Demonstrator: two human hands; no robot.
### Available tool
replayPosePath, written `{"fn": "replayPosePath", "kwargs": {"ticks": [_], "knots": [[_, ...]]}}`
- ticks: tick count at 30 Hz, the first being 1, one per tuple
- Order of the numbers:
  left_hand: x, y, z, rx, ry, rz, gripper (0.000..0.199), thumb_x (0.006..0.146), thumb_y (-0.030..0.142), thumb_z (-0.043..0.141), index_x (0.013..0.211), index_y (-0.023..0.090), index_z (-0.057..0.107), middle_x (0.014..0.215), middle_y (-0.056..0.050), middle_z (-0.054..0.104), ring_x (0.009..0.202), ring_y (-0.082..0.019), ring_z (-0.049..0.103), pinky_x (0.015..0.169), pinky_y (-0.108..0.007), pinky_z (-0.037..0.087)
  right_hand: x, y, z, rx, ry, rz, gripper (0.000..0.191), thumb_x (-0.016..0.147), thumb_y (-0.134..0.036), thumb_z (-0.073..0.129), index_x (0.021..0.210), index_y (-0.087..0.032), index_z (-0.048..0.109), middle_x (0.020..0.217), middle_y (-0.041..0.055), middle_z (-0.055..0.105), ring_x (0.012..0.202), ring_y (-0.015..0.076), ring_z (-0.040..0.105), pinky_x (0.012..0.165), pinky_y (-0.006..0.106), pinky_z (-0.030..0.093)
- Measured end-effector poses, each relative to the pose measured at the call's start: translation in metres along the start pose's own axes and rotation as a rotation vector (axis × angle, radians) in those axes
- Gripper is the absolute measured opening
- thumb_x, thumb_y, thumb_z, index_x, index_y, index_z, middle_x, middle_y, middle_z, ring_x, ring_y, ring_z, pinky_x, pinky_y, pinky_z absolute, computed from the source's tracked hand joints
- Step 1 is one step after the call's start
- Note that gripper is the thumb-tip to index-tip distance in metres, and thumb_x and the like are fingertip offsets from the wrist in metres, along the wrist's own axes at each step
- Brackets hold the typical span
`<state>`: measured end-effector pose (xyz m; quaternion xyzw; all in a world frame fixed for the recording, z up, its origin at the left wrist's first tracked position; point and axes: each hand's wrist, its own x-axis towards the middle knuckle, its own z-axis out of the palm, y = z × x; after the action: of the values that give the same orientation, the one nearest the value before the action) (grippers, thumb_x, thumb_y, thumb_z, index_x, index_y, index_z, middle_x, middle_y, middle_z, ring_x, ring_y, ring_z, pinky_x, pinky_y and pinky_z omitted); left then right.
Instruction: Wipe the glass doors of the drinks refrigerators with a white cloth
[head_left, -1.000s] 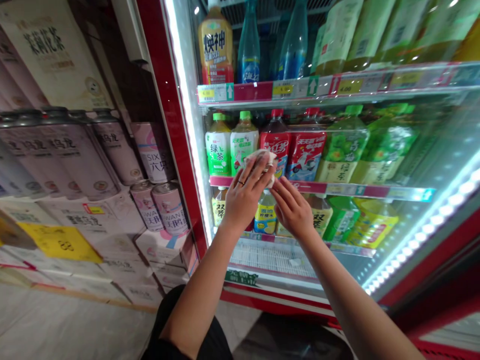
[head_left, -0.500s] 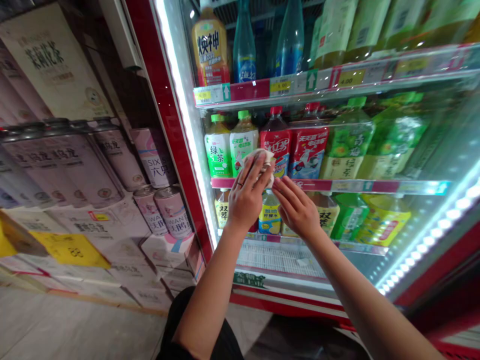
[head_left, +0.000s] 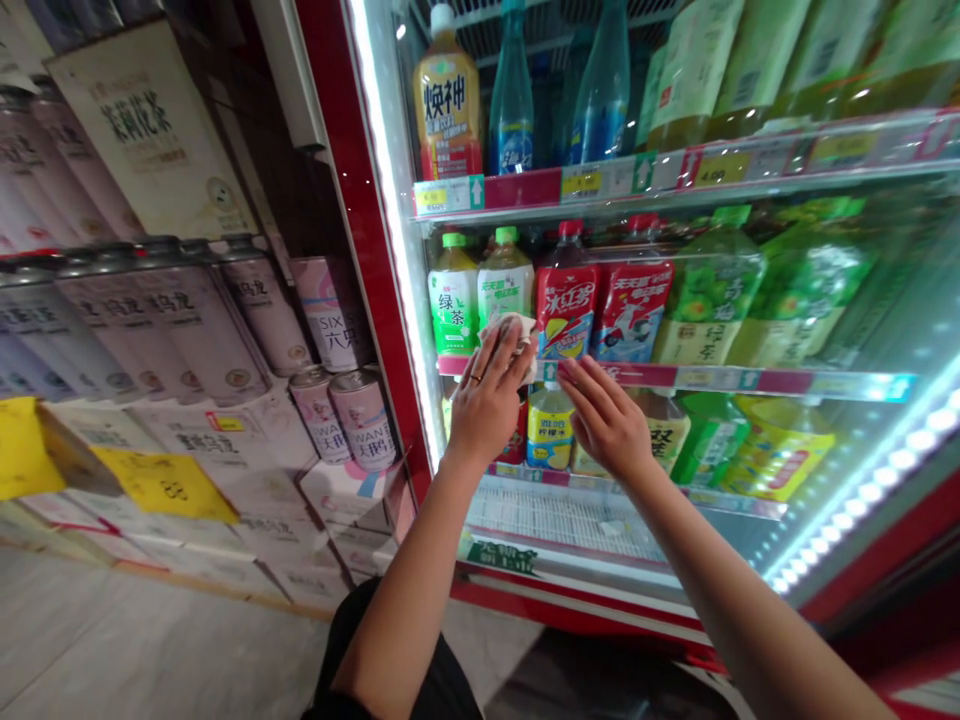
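My left hand (head_left: 491, 395) presses a crumpled white cloth (head_left: 527, 330) against the glass front of a lit drinks cooler, its fingers stretched over the cloth. A ring shows on one finger. Just to the right, my right hand (head_left: 609, 412) lies with fingers extended and holds nothing; its fingertips appear to rest on the glass by the middle shelf edge. Behind the glass near the hands stand a green tea bottle (head_left: 506, 275), a red-labelled bottle (head_left: 568, 300) and a yellow-labelled bottle (head_left: 550, 428).
A red frame (head_left: 352, 190) with a bright light strip edges the cooler. To the left are stacked boxes (head_left: 202, 440), pink cans (head_left: 362, 420) and yellow price signs (head_left: 165, 484). More bottles (head_left: 709, 290) fill the shelves. Grey floor (head_left: 150, 650) lies below.
My left hand and the cloth have slid a little down and left across the glass. My right hand stays nearly in place. The whole view has shifted slightly.
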<state>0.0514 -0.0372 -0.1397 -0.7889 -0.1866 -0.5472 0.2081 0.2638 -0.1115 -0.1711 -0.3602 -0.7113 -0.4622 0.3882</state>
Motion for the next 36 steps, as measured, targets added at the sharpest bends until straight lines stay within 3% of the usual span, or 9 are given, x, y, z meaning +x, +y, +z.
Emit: {"fn": "replayPosePath", "kwargs": {"ticks": [6,10,14,20,23,26,29,33,36], "knots": [[-0.006,-0.026,-0.020,0.083,0.108,-0.179,0.091,0.103,0.002,0.047,0.175,0.041,0.007,0.184,0.003,0.007,0.170,-0.029,0.016,0.136,-0.058,0.035,-0.001,0.002,0.001,-0.054,-0.002,-0.029,0.078,0.101,-0.006,0.058,0.172,-0.015,0.029,0.165,0.0157,0.054,0.161,0.0305,0.040,0.126,0.049,0.051],[-0.009,-0.007,-0.015,0.053,0.064,-0.190,0.093,0.103,0.005,0.049,0.175,0.037,-0.001,0.184,0.000,0.006,0.170,-0.030,0.012,0.136,-0.060,0.035,0.002,-0.009,0.006,-0.070,0.033,0.031,0.081,0.100,-0.006,0.057,0.174,-0.020,0.027,0.167,0.0131,0.052,0.161,0.0306,0.041,0.126,0.050,0.052],[-0.002,0.005,-0.013,0.049,-0.011,-0.108,0.092,0.103,0.004,0.046,0.175,0.036,-0.002,0.183,0.000,0.020,0.170,-0.026,0.018,0.136,-0.054,0.037,0.015,-0.027,0.018,-0.044,0.100,0.121,0.080,0.100,-0.007,0.055,0.174,-0.023,0.027,0.170,0.0115,0.050,0.162,0.0317,0.041,0.124,0.053,0.053],[0.002,-0.031,-0.030,0.037,0.116,-0.248,0.082,0.109,0.013,0.045,0.175,0.041,0.006,0.183,0.004,0.010,0.170,-0.027,0.013,0.139,-0.058,0.028,0.045,-0.040,0.035,0.053,-0.063,-0.068,0.071,0.104,-0.010,0.052,0.172,-0.018,0.032,0.162,0.0138,0.060,0.158,0.0282,0.048,0.125,0.048,0.052],[-0.006,-0.043,-0.032,0.014,0.214,-0.292,0.071,0.112,0.023,0.048,0.173,0.042,0.018,0.183,0.004,0.016,0.170,-0.026,0.017,0.139,-0.056,0.026,0.050,-0.042,0.042,0.053,-0.124,-0.088,0.064,0.104,-0.011,0.053,0.168,-0.015,0.041,0.161,0.0135,0.060,0.158,0.0265,0.047,0.128,0.045,0.050],[-0.018,-0.041,-0.023,0.004,0.277,-0.262,0.067,0.111,0.022,0.051,0.171,0.042,0.028,0.180,0.003,0.029,0.167,-0.025,0.027,0.137,-0.053,0.034,0.048,-0.044,0.048,0.026,-0.125,-0.094,0.064,0.104,-0.010,0.056,0.167,-0.014,0.042,0.163,0.0140,0.058,0.159,0.0264,0.045,0.129,0.044,0.048],[-0.023,-0.036,-0.011,0.008,0.281,-0.156,0.071,0.110,0.015,0.050,0.171,0.044,0.027,0.175,0.003,0.041,0.163,-0.023,0.037,0.135,-0.051,0.041,0.044,-0.044,0.051,0.016,-0.097,-0.092,0.069,0.105,-0.009,0.056,0.170,-0.015,0.035,0.165,0.0138,0.055,0.160,0.0267,0.044,0.129,0.046,0.048],[-0.012,-0.045,-0.009,0.007,0.256,-0.023,0.074,0.110,0.011,0.044,0.172,0.045,0.022,0.172,0.005,0.046,0.162,-0.019,0.039,0.135,-0.046,0.042,0.045,-0.044,0.051,0.038,-0.092,-0.098,0.076,0.105,-0.009,0.055,0.174,-0.018,0.023,0.165,0.0133,0.055,0.159,0.0265,0.046,0.127,0.048,0.050],[0.002,-0.063,-0.016,0.015,0.248,-0.037,0.074,0.111,0.012,0.041,0.173,0.045,0.018,0.174,0.004,0.044,0.162,-0.020,0.039,0.136,-0.048,0.038,0.046,-0.044,0.049,0.039,-0.114,-0.098,0.077,0.106,-0.011,0.055,0.174,-0.019,0.022,0.165,0.0132,0.055,0.159,0.0270,0.045,0.127,0.048,0.051]]}}
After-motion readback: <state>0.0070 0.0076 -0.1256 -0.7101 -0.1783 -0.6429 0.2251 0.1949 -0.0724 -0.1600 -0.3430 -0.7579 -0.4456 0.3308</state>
